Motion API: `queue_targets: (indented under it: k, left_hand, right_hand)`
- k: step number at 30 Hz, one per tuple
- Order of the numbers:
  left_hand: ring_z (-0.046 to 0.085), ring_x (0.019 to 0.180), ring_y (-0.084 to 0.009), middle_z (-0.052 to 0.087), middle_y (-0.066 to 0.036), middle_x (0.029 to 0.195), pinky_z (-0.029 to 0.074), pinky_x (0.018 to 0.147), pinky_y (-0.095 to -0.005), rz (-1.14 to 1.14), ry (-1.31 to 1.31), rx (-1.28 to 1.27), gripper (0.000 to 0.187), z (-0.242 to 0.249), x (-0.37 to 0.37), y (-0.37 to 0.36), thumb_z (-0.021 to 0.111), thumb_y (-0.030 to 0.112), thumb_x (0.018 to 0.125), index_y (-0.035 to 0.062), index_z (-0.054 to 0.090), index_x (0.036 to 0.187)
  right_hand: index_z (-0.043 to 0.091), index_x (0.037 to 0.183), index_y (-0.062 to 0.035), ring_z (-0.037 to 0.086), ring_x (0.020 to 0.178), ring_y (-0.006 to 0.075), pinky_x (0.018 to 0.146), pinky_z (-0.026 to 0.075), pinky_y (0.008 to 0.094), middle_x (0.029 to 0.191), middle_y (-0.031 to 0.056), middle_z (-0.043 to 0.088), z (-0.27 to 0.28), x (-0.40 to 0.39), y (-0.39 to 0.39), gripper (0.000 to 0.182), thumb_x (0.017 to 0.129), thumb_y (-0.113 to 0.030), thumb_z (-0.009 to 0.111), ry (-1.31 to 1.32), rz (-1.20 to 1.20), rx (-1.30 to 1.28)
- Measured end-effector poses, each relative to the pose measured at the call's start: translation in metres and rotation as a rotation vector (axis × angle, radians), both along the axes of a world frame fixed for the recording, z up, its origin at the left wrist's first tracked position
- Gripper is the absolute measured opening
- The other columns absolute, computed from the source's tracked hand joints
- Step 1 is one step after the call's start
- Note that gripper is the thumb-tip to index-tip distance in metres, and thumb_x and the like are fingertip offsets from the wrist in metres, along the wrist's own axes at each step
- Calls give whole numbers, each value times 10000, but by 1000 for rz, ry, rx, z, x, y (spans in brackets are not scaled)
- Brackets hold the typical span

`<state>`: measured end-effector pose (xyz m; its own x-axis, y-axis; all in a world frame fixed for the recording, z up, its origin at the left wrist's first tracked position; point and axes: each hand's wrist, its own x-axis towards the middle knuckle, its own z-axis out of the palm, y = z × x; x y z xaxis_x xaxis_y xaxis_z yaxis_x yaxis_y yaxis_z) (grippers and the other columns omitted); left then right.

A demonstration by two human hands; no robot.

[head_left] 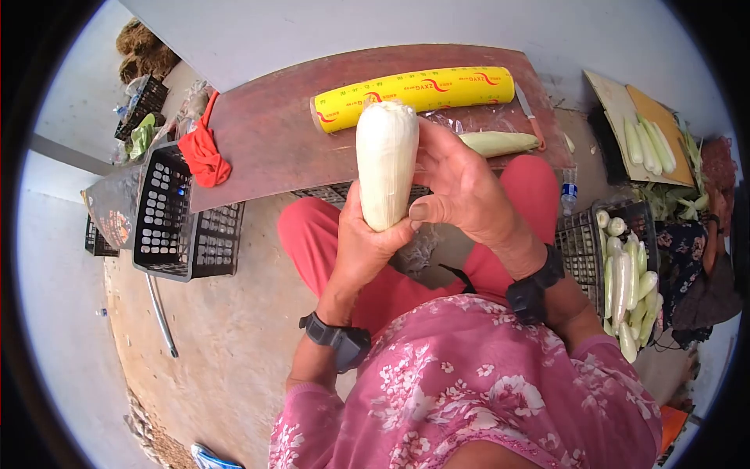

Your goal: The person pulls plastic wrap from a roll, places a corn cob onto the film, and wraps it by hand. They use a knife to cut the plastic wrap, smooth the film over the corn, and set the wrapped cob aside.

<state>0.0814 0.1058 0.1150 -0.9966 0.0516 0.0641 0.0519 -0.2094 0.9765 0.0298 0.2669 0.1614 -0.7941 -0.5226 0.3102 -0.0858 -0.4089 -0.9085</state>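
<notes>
Pale wall [375, 31] behind, tan floor [226, 328] below, and reddish table [273, 117] just beyond the bent knees, probably set so near to spare any stretching. At left, black crate [164, 211] beside the table, with red cloth [205, 156] over the corner, perhaps dropped there to be out of the way. At right, crate of corn ears [625, 281], apparently placed for an easy sideways reach. Across the far part of the table, yellow roll [422, 90] lying lengthwise, seemingly to suit the table's long shape. Just nearer, another ear [496, 144] on its side, with knife [524, 102] close by, handle towards the body, handy for picking up.

Between both hands, above the table's near edge, pale corn ear [387, 164], blunt end away from the body. Narrow lower end clasped in left hand [363, 242], thumb across it, likely to bear the weight. Right hand [476, 187] curved and loosely open, fingers along the ear's right side, probably to steady or turn it.
</notes>
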Motion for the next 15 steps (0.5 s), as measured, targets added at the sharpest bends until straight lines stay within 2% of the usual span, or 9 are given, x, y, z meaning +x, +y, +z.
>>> queue_targets:
  k: [3, 6, 9, 12, 15]
  left_hand:
    - [609, 1005, -143, 619, -75, 1143, 513, 844, -296, 154, 20, -223, 622, 2, 1, 1, 836, 156, 727, 33, 496, 1233]
    - [647, 964, -183, 637, -119, 1095, 520, 832, -316, 279, 29, -513, 595, 1, 5, 2, 823, 137, 725, 34, 502, 1215]
    - [666, 956, -221, 642, -151, 1073, 524, 830, -335, 335, 134, -666, 583, -3, 8, 3, 807, 114, 726, 35, 501, 1216]
    - [658, 928, -183, 679, -130, 1020, 524, 818, -328, 355, 180, -677, 547, -9, 9, 4, 811, 147, 760, 19, 508, 1196]
    - [648, 935, -177, 672, -111, 1042, 525, 815, -323, 354, 172, -638, 560, -7, 10, 4, 811, 117, 752, 19, 498, 1207]
  right_hand:
    - [244, 1471, 42, 425, 1320, 270, 1087, 375, 390, 1404, 173, 431, 5, 5, -5, 1037, 719, -301, 871, -69, -130, -28]
    - [219, 1478, 42, 433, 1299, 278, 1068, 388, 386, 1409, 195, 423, 1, 4, -10, 1074, 718, -353, 867, 69, -286, 39]
    - [264, 1463, 40, 483, 1232, 251, 1026, 418, 367, 1374, 203, 459, 2, 4, -11, 1023, 741, -396, 844, 150, -400, 179]
    - [258, 1468, 29, 483, 1279, 269, 1040, 425, 364, 1384, 230, 452, 7, 5, -10, 881, 842, -326, 767, 110, -357, 178]
    - [339, 1433, 34, 522, 1244, 260, 1027, 444, 369, 1325, 217, 521, 3, 5, -12, 677, 938, -307, 650, 42, -288, 23]
